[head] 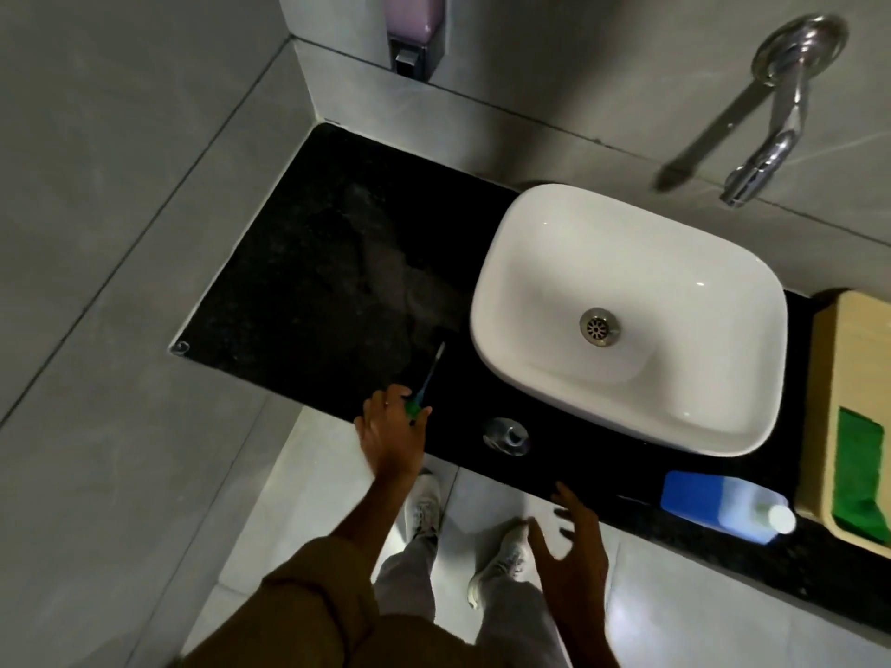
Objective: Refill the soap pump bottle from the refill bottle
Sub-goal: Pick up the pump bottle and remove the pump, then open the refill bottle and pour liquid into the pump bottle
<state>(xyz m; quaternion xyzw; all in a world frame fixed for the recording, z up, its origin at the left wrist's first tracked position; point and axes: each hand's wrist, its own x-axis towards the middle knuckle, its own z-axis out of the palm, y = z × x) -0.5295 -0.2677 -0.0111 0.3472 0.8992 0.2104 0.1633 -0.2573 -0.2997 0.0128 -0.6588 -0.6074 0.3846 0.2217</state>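
Observation:
The refill bottle (713, 506), translucent with a blue label and white cap, lies on its side at the front right of the black counter (308, 282). A purple soap dispenser (412, 21) is fixed to the wall at the top, partly cut off by the frame. My left hand (388, 433) is at the counter's front edge, with thumb and fingers around the green handle of a screwdriver (424, 385) whose tip rests on the counter. My right hand (576, 542) hovers with fingers spread in front of the counter, left of the refill bottle, holding nothing.
A white basin (530, 262) sits on the counter under a chrome wall tap (766, 156). A clear round piece (506, 436) lies near the front edge, a smaller one (181, 348) at the left corner. A wooden tray (824, 378) with green cloth (860, 474) stands far right.

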